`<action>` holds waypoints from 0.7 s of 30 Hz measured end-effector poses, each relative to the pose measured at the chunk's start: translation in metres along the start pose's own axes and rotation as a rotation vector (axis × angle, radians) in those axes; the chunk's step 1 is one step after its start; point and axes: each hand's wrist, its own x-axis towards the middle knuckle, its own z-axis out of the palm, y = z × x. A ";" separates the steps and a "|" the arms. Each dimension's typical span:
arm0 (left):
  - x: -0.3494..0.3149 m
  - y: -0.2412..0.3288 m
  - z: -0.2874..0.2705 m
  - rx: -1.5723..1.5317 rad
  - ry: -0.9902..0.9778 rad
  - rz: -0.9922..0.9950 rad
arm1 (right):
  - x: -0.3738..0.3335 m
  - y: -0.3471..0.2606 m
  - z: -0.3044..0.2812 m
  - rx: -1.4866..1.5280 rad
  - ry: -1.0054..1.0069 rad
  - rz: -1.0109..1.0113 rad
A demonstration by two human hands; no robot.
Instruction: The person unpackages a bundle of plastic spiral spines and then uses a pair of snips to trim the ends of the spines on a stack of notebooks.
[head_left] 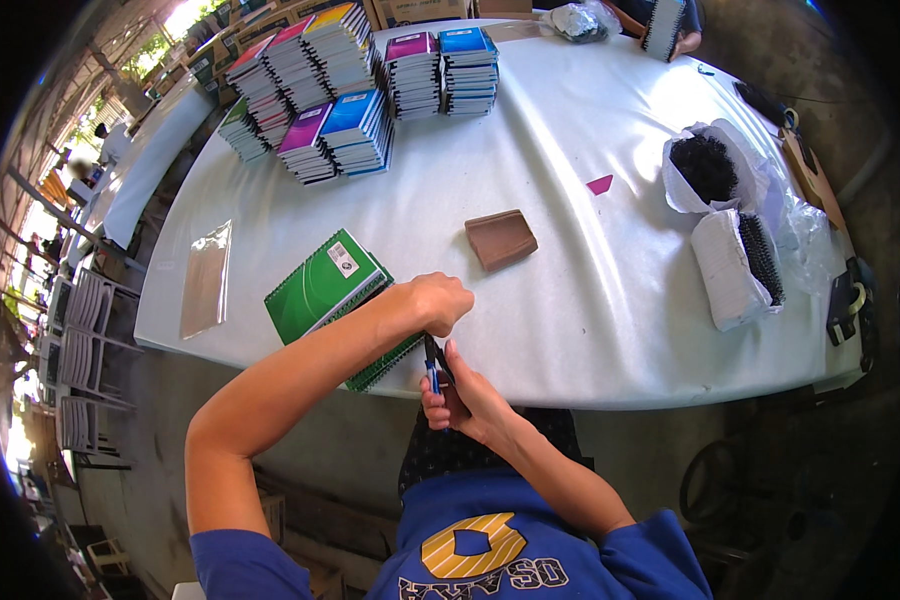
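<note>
Left hand (438, 302) fisted on the green notebook's (330, 296) edge, pinning it to the worktop (590, 300); right hand (460, 395) pinches a blue-handled tool (432, 368) at the spiral.

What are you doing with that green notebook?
A person at a white table rests the left hand on a green spiral notebook at the table's near edge. The right hand holds a small blue and black tool beside it. Stacks of coloured notebooks stand at the far side.
</note>
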 end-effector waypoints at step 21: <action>-0.002 0.004 -0.002 -0.007 0.030 -0.026 | 0.000 -0.008 0.003 -0.059 0.140 0.047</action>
